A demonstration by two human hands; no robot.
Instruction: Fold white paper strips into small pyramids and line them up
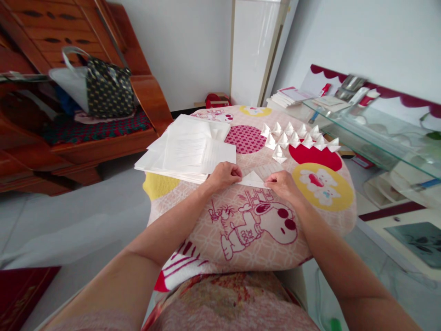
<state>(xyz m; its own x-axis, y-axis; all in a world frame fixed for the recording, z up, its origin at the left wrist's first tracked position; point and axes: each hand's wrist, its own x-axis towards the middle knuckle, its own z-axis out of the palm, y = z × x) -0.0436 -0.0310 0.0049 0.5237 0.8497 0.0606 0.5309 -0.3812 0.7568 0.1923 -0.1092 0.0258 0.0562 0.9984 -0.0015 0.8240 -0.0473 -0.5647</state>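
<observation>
The left hand point(225, 174) pinches the left end of a folded paper point(253, 179), and the right hand point(279, 182) pinches its right corner. The paper lies low on the cloth-covered surface point(325, 225), its peak pointing away from the person. Loose white sheets point(188, 147) are stacked just beyond the left hand. Farther off to the right, small pointed shapes point(283, 140) stand in rows, near a glass shelf point(379, 140).
</observation>
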